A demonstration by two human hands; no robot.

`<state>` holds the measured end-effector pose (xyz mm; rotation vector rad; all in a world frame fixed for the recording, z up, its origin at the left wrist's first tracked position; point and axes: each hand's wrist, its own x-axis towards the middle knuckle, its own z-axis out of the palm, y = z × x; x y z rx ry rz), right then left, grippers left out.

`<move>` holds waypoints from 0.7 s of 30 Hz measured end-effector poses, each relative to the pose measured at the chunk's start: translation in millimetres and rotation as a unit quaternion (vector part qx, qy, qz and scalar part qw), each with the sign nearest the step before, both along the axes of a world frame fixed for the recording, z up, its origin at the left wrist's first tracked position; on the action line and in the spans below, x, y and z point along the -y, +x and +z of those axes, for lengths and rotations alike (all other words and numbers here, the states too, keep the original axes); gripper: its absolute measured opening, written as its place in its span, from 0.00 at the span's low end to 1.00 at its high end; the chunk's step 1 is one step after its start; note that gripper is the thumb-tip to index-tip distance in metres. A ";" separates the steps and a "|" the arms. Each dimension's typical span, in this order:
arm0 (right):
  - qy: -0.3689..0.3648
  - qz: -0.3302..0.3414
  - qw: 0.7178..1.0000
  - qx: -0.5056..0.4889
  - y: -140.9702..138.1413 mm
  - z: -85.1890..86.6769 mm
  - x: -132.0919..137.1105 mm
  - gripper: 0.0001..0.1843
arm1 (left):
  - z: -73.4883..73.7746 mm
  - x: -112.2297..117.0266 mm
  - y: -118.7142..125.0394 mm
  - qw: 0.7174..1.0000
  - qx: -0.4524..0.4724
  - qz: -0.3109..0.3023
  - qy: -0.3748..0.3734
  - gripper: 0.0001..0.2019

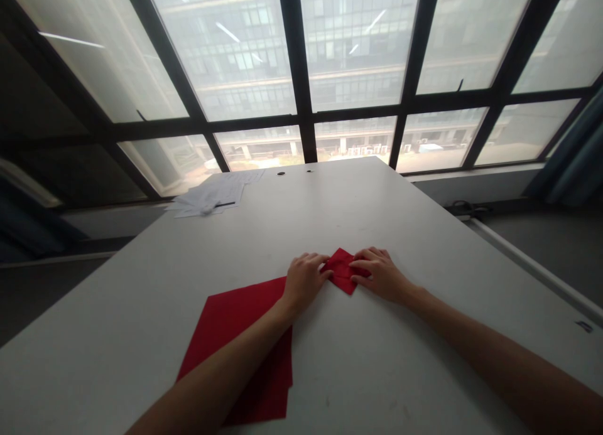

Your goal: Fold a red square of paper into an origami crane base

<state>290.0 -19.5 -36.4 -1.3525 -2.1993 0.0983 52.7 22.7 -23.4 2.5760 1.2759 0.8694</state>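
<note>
L hand (pixel 305 275) & R hand (pixel 379 273) are pinching small red paper (pixel 341 265) btwn them on the table (pixel 339 215), fingers nearly closed, w/ some folds looking done & big red paper (pixel 240 312) lying unfolded.

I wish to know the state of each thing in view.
Small red paper: folded
Large red paper: flat, partly hidden by left arm
White papers: spread, overlapping
Pen-like thing: lying on papers
Left hand: touching small red paper
Right hand: touching small red paper
Windows: look closed
Curtains: drawn aside
</note>
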 end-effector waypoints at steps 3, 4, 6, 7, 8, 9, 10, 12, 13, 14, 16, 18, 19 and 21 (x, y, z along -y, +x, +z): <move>0.001 0.001 1.000 -0.001 0.5 -0.3 -0.4 0.11 | 1.2 0.9 1.7 1.000 0.028 -0.013 -0.004 0.13; 0.001 0.002 1.000 0.000 0.6 -0.3 -0.5 0.12 | 0.6 0.4 2.7 0.998 0.054 -0.025 -0.015 0.12; 0.000 0.006 1.000 -0.001 0.8 -0.1 -0.8 0.13 | -1.5 -1.4 5.0 0.991 0.115 -0.050 -0.044 0.13; 0.000 0.008 1.000 -0.001 0.8 -0.1 -1.0 0.14 | -2.9 -2.5 5.9 0.987 0.143 -0.055 -0.059 0.13; 0.000 0.009 1.000 -0.002 0.8 -0.2 -1.2 0.14 | -4.3 -3.6 6.6 0.983 0.161 -0.051 -0.070 0.15; 0.000 0.010 1.000 -0.002 0.8 -0.4 -1.3 0.14 | -5.6 -4.5 6.9 0.982 0.166 -0.041 -0.077 0.16; 0.000 0.010 1.000 -0.002 0.8 -0.6 -1.5 0.14 | -6.8 -5.3 6.7 0.984 0.159 -0.028 -0.081 0.18; 0.001 0.010 1.000 -0.002 0.9 -1.4 -1.8 0.14 | -8.4 -6.0 5.6 0.989 0.125 -0.005 -0.081 0.22; 0.002 0.009 1.000 -0.002 0.9 -1.7 -2.0 0.13 | -8.9 -5.8 4.8 0.991 0.107 0.001 -0.079 0.23; 0.003 0.008 1.000 -0.003 0.9 -2.1 -2.1 0.13 | -9.0 -5.4 4.0 0.993 0.093 0.004 -0.074 0.23; 0.005 0.006 1.000 -0.003 0.8 -2.4 -2.0 0.13 | -8.4 -4.0 2.7 0.996 0.074 0.003 -0.055 0.22; 0.007 0.006 1.000 -0.003 0.6 -2.3 -1.7 0.13 | -7.2 -2.4 2.1 0.998 0.059 -0.004 -0.038 0.20; 0.007 0.006 1.000 -0.003 0.6 -2.2 -1.5 0.13 | -6.5 -1.7 2.0 0.998 0.051 -0.004 -0.034 0.19; 0.008 0.006 1.000 -0.003 0.5 -1.8 -1.1 0.13 | -5.1 -0.8 2.1 0.999 0.039 0.001 -0.031 0.17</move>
